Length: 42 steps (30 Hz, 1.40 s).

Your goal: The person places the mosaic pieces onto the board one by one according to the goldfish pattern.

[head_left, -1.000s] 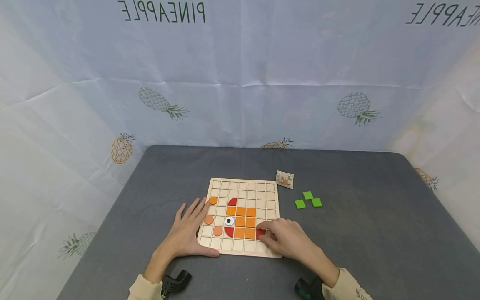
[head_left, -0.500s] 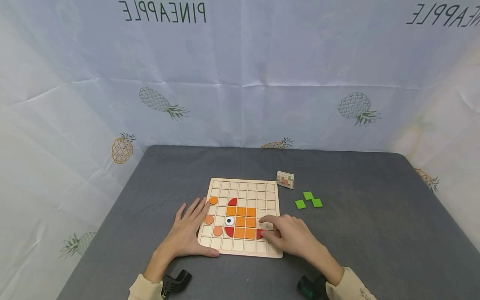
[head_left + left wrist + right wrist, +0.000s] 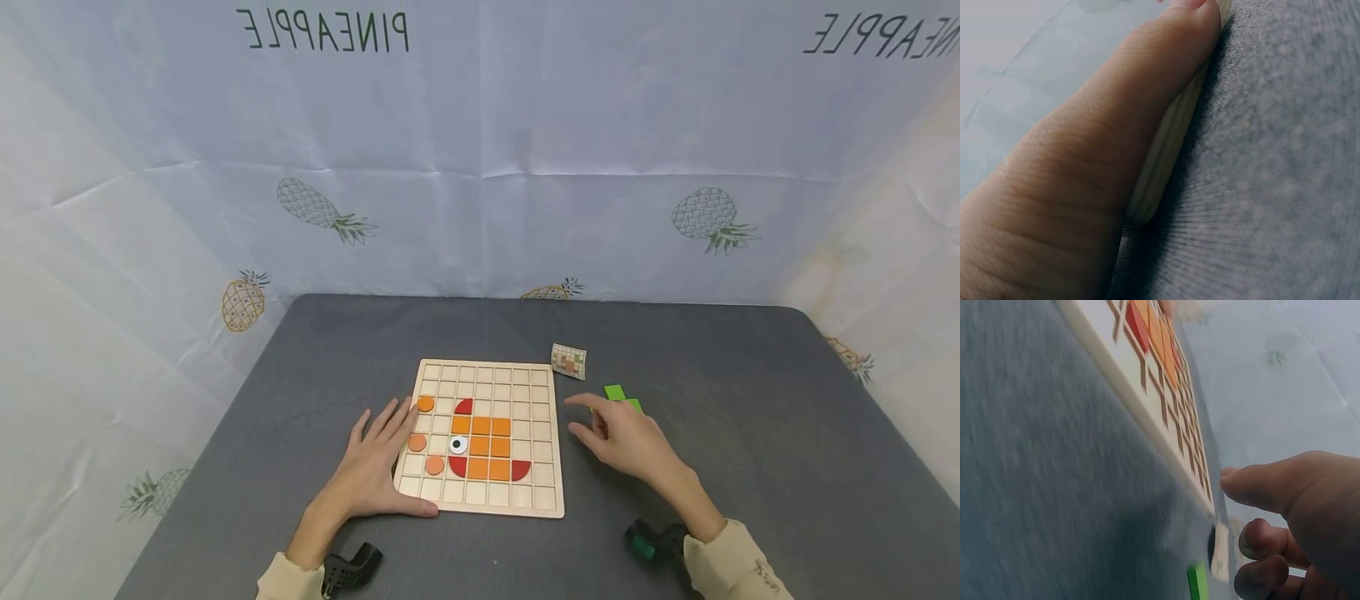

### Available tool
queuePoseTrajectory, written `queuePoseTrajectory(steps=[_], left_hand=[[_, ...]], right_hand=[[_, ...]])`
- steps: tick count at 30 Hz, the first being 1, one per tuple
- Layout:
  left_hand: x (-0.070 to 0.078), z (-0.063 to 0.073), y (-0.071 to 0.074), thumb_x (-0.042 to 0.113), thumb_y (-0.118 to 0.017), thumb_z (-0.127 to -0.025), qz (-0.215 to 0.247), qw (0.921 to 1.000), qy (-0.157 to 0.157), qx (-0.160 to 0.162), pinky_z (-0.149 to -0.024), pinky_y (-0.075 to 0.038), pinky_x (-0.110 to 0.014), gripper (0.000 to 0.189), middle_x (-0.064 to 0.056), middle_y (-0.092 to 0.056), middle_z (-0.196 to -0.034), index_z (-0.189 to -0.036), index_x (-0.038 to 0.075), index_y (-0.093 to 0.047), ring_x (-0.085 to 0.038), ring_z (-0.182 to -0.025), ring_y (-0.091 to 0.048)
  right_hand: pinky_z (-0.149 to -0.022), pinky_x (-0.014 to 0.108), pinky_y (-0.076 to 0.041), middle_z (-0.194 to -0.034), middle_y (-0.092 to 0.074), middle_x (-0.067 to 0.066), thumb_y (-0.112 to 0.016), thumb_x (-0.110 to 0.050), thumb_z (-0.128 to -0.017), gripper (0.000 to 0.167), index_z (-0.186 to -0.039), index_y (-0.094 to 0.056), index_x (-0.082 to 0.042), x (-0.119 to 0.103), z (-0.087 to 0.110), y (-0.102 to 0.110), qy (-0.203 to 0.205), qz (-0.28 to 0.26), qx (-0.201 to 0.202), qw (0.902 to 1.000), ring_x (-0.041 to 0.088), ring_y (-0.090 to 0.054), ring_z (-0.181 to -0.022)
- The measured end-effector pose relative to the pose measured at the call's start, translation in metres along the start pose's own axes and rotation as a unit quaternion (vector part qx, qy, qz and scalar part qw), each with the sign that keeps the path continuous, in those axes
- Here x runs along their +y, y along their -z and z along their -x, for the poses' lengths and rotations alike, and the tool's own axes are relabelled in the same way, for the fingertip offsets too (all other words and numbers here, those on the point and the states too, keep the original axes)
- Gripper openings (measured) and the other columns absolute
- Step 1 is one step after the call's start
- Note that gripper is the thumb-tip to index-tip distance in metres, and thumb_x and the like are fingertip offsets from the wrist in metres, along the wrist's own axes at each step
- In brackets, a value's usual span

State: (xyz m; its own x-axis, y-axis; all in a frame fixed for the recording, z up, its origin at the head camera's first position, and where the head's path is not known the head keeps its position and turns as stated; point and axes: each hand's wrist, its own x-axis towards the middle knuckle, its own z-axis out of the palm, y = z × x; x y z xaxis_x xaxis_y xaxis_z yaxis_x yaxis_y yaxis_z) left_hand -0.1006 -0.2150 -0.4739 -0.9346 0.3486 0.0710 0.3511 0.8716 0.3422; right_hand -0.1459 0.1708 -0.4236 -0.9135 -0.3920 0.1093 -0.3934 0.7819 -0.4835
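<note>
A wooden grid board (image 3: 543, 498) lies on the table, bearing several orange square tiles (image 3: 478, 447), red quarter-round tiles (image 3: 521, 471), a white eye tile (image 3: 458, 444) and orange discs (image 3: 425, 403). My left hand (image 3: 373, 468) rests along the board's left side, fingers spread, its thumb (image 3: 1166, 44) against the near edge. Right of the board, my right hand (image 3: 628, 437) hovers with thumb and index finger apart and nothing between them. Green square tiles (image 3: 614, 392) lie just beyond it, partly hidden by the hand. The right wrist view shows one green tile (image 3: 1197, 581) below the fingers.
A small pattern card (image 3: 569, 362) lies by the board's far right corner. The grey tabletop (image 3: 712, 358) runs back to a hanging cloth (image 3: 480, 233) printed with pineapples. Black wrist mounts (image 3: 352, 569) are strapped on both wrists.
My right hand has let go of the red quarter-round tile at the board's right part and moved right, off the board, to the green tiles. The left hand stays put.
</note>
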Motion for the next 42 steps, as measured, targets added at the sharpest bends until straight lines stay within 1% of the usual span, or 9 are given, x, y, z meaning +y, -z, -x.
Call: queuePoseTrajectory(steps=[3,8,13,17,24,31,42], left_hand=[[0.0,0.0,-0.001,0.088,-0.072,-0.058,-0.001,1.0,0.001,0.0,-0.121,-0.012,-0.067,0.14,-0.012,-0.022,-0.172,-0.163,0.008,-0.026,-0.038,-0.158,-0.022],[-0.001,0.0,-0.001,0.088,-0.073,-0.057,-0.001,1.0,0.002,0.0,-0.121,-0.012,-0.067,0.14,-0.012,-0.022,-0.172,-0.163,0.009,-0.025,-0.037,-0.158,-0.022],[0.0,0.0,-0.001,0.088,-0.073,-0.057,0.002,1.0,0.001,0.0,-0.121,-0.012,-0.068,0.14,-0.013,-0.022,-0.172,-0.163,0.008,-0.026,-0.038,-0.158,-0.022],[0.0,0.0,0.0,0.09,-0.071,-0.057,0.002,1.0,0.001,0.001,-0.121,-0.012,-0.068,0.142,-0.013,-0.023,-0.171,-0.163,0.008,-0.026,-0.038,-0.158,-0.023],[0.001,0.0,0.0,0.091,-0.071,-0.056,0.002,1.0,0.007,-0.005,-0.123,-0.01,-0.066,0.143,-0.011,-0.021,-0.172,-0.163,0.009,-0.025,-0.036,-0.159,-0.021],[0.001,-0.001,0.0,0.092,-0.07,-0.056,-0.001,1.0,0.001,0.004,-0.121,-0.012,-0.068,0.142,-0.013,-0.023,-0.171,-0.163,0.008,-0.026,-0.038,-0.158,-0.024],[0.002,0.0,0.002,0.087,-0.075,-0.055,0.003,0.9998,0.015,-0.015,-0.123,-0.008,-0.065,0.142,-0.01,-0.02,-0.173,-0.163,0.009,-0.024,-0.036,-0.159,-0.019]], right_hand=[[-0.043,0.019,-0.024,-0.056,-0.044,-0.01,-0.074,-0.02,-0.094,0.036,-0.129,-0.07,-0.013,0.009,0.0,0.006,-0.018,0.002,-0.004,0.9998,0.002,-0.036,-0.045],[-0.043,0.019,-0.022,-0.055,-0.045,-0.008,-0.072,-0.019,-0.095,0.041,-0.135,-0.066,-0.011,0.024,0.0,0.012,-0.045,-0.002,-0.026,0.9986,0.004,-0.036,-0.044],[-0.043,0.022,-0.026,-0.057,-0.05,-0.006,-0.072,-0.023,-0.095,0.046,-0.138,-0.063,-0.008,0.034,0.001,0.012,-0.078,0.009,-0.051,0.9956,0.008,-0.042,-0.047],[-0.044,0.024,-0.031,-0.059,-0.053,-0.005,-0.072,-0.025,-0.096,0.048,-0.139,-0.063,-0.006,0.039,0.002,0.011,-0.092,0.014,-0.059,0.9939,0.01,-0.045,-0.05],[-0.044,0.025,-0.031,-0.058,-0.052,-0.004,-0.071,-0.022,-0.096,0.044,-0.136,-0.066,-0.006,0.042,0.001,0.01,-0.093,0.018,-0.047,0.9944,0.01,-0.046,-0.05],[-0.044,0.024,-0.031,-0.059,-0.052,-0.004,-0.071,-0.022,-0.096,0.037,-0.13,-0.069,-0.006,0.042,0.001,0.008,-0.091,0.02,-0.034,0.995,0.01,-0.046,-0.05],[-0.044,0.024,-0.03,-0.059,-0.052,-0.005,-0.072,-0.024,-0.096,0.031,-0.123,-0.07,-0.009,0.036,-0.001,0.005,-0.082,0.023,-0.024,0.9961,0.01,-0.045,-0.049]])
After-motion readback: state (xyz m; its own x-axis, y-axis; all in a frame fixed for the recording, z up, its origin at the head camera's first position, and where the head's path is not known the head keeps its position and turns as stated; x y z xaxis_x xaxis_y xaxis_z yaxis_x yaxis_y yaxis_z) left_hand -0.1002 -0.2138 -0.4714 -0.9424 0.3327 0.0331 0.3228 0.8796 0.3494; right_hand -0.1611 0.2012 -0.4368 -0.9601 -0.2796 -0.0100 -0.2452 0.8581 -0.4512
